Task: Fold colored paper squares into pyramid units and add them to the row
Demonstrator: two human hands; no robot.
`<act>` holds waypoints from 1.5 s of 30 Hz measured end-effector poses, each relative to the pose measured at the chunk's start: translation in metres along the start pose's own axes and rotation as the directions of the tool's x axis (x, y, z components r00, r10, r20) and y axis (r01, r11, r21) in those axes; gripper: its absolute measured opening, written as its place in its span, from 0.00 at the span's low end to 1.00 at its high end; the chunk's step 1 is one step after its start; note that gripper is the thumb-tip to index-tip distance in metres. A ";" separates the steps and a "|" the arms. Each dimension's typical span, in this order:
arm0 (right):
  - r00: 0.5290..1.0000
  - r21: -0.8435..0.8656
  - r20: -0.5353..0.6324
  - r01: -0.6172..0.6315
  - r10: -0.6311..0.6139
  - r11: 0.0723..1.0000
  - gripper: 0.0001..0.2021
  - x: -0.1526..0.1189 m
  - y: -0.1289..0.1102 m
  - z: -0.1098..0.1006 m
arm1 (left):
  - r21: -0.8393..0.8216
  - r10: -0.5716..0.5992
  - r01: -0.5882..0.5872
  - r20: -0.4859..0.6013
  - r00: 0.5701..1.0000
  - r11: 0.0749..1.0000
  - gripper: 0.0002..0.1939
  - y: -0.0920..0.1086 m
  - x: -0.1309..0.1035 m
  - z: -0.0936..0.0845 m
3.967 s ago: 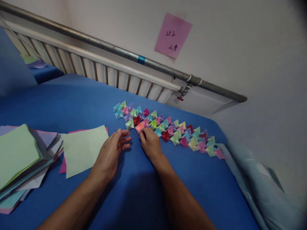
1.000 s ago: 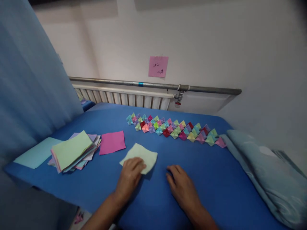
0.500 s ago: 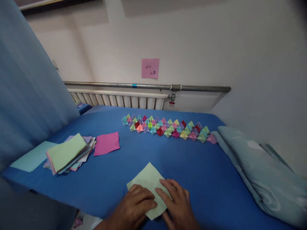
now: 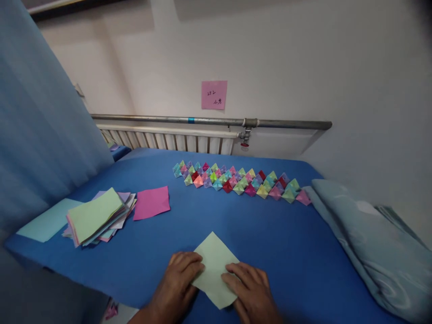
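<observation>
A square sheet of pale green paper [image 4: 216, 265] lies turned like a diamond on the blue bed cover, close to me. At its left corner, my left hand [image 4: 180, 276] has its fingers curled over the edge, thumb side hidden below. My right hand [image 4: 251, 288] rests on the right side, fingers on top of the sheet and the thumb apparently beneath. Both hands grip the paper near its edges. Beyond it, rows of small folded paper pieces [image 4: 236, 182] in many colours stand side by side.
Left of me are a stack of coloured paper [image 4: 96, 216], a magenta sheet [image 4: 151, 203] and a turquoise sheet [image 4: 47, 220]. A folded blanket [image 4: 374, 243] lies right. A curtain [image 4: 43, 112] hangs left. Behind run a pipe [image 4: 151, 119] and a radiator [image 4: 192, 143]; a pink note [image 4: 214, 95] is on the wall.
My left hand has slid left from the middle of the green sheet to its left edge. My right hand stays at the right side. The view has shifted slightly.
</observation>
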State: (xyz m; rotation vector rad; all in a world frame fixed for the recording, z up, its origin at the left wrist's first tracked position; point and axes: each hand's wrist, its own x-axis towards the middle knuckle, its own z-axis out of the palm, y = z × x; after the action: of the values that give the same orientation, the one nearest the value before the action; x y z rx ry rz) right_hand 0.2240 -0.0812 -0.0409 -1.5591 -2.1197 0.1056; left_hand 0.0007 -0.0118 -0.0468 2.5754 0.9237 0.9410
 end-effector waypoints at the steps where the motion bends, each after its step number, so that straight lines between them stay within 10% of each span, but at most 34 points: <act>1: 1.000 0.005 -0.012 0.002 -0.002 1.000 0.23 0.000 0.000 0.000 | 0.013 -0.021 0.021 -0.014 1.000 1.000 0.15 -0.003 -0.001 -0.001; 17: 0.989 -0.070 -0.143 0.034 -0.044 0.997 0.21 -0.005 0.018 -0.006 | 0.257 -0.206 0.253 -0.195 0.959 0.933 0.10 -0.053 -0.005 -0.026; 25: 0.870 -0.403 -0.400 -0.449 0.288 0.797 0.20 -0.026 0.088 -0.062 | 0.525 -0.426 0.446 -0.167 0.889 0.725 0.13 -0.098 0.042 -0.043; 31: 0.868 -0.516 -0.411 -0.474 0.279 0.714 0.19 -0.030 0.080 -0.062 | 0.533 -0.471 0.501 -0.203 0.858 0.682 0.18 -0.102 0.045 -0.038; 34: 0.882 -0.426 -0.412 -0.410 0.231 0.806 0.18 -0.023 0.058 -0.044 | 0.482 -0.383 0.404 -0.148 0.912 0.777 0.19 -0.083 0.032 -0.032; 37: 0.916 -0.328 -0.365 -0.293 0.166 0.898 0.17 -0.008 0.039 -0.026 | 0.252 -0.039 0.047 -0.037 0.999 0.967 0.21 -0.048 0.013 -0.029; 40: 0.939 -0.154 -0.271 -0.258 0.211 0.954 0.22 0.008 0.025 -0.014 | -0.017 0.216 -0.216 0.131 0.968 0.976 0.25 -0.014 -0.006 -0.036; 45: 0.984 0.102 -0.047 -0.165 0.170 0.981 0.24 0.019 0.012 -0.017 | -0.267 0.200 -0.137 0.228 0.953 0.954 0.24 -0.002 -0.021 -0.056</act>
State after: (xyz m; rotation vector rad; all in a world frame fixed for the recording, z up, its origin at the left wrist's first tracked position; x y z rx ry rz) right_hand 0.2378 -0.0640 -0.0234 -1.6608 -1.9089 0.2174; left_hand -0.0494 -0.0233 -0.0151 2.5084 0.4875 0.6943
